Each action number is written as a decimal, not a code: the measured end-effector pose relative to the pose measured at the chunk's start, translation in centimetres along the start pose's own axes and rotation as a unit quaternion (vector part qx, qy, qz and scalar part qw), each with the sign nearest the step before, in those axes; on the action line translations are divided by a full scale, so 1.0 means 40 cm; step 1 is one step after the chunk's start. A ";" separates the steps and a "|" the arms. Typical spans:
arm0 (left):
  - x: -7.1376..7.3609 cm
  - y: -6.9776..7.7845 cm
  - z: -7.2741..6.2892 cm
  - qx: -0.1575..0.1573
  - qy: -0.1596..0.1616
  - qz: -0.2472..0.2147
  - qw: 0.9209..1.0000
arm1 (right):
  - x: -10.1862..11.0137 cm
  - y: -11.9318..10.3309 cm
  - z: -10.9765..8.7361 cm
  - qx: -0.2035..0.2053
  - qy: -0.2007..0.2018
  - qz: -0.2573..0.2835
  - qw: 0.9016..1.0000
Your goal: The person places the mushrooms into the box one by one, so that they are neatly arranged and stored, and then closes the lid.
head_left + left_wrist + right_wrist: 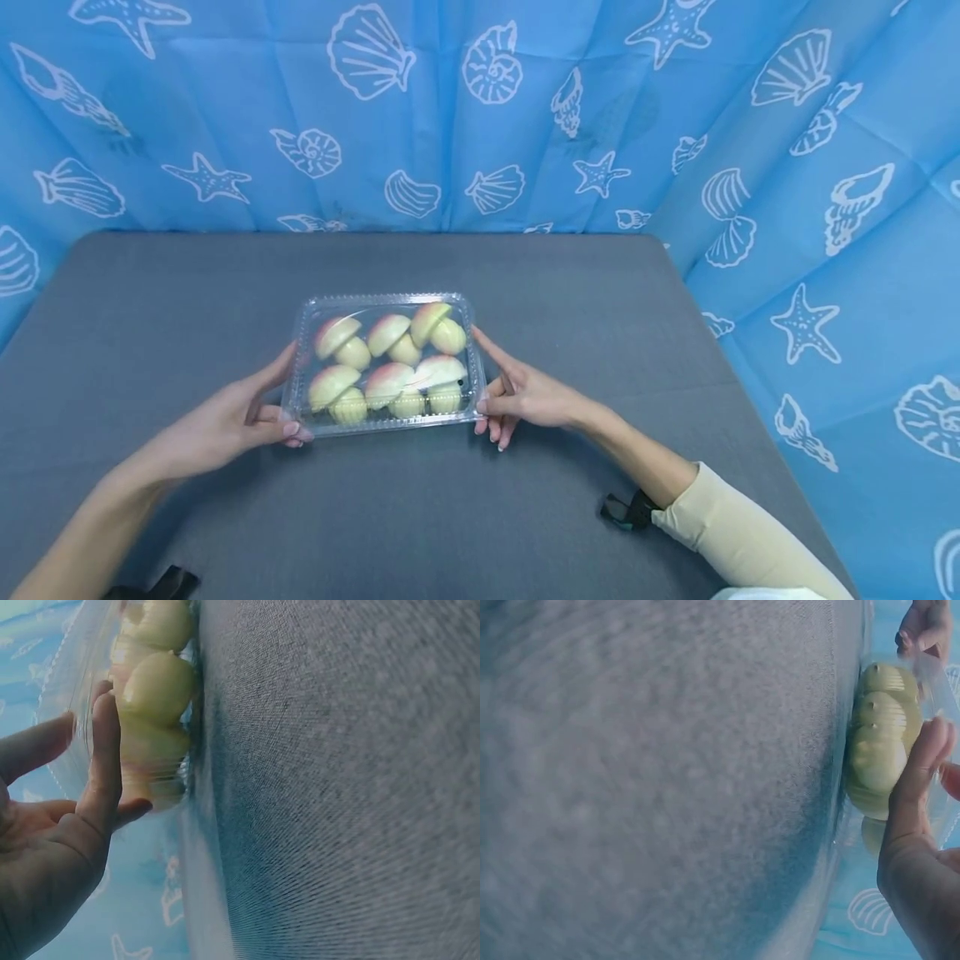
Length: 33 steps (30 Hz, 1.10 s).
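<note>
A clear plastic clamshell box (397, 424), lid down, lies in front of me near the middle of the table. Inside are several pale yellow-green, mushroom-shaped pieces (388, 382) with pink-tinged caps, set in two rows. My left hand (225, 421) grips the box's left end, thumb at the near corner and a finger stretched along the side. At the opposite end my right hand (536, 396) holds the near right corner, its index finger reaching up along the side. In the left wrist view, fingers (105, 765) lie against the clear wall.
A grey cloth-covered table (420, 517) spreads under the box. Behind it and along the right side hangs a blue curtain (442, 125) with white shell and starfish prints. Black straps (630, 510) show near both forearms.
</note>
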<state>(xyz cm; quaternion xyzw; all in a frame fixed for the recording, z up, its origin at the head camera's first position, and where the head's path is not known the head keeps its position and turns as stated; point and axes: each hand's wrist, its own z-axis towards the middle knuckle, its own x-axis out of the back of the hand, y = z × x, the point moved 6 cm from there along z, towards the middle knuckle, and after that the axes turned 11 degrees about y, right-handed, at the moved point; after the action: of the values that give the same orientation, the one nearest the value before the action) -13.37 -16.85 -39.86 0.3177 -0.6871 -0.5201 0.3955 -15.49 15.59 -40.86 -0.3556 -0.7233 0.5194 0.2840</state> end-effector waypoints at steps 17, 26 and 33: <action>0.005 0.011 0.007 0.020 0.029 0.004 0.999 | 0.002 0.004 -0.016 0.013 0.017 0.009 1.000; 0.022 0.005 0.008 0.002 0.049 0.085 0.995 | 0.014 -0.007 -0.011 0.033 0.051 -0.086 0.994; 0.040 0.000 0.000 -0.011 0.066 0.127 0.990 | 0.044 -0.019 -0.018 0.094 0.082 -0.190 0.974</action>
<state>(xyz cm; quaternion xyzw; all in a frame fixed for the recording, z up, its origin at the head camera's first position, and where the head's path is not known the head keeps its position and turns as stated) -14.14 -18.22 -39.52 0.2568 -0.6888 -0.4508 0.5063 -16.10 17.25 -39.85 -0.2248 -0.6995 0.4909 0.4682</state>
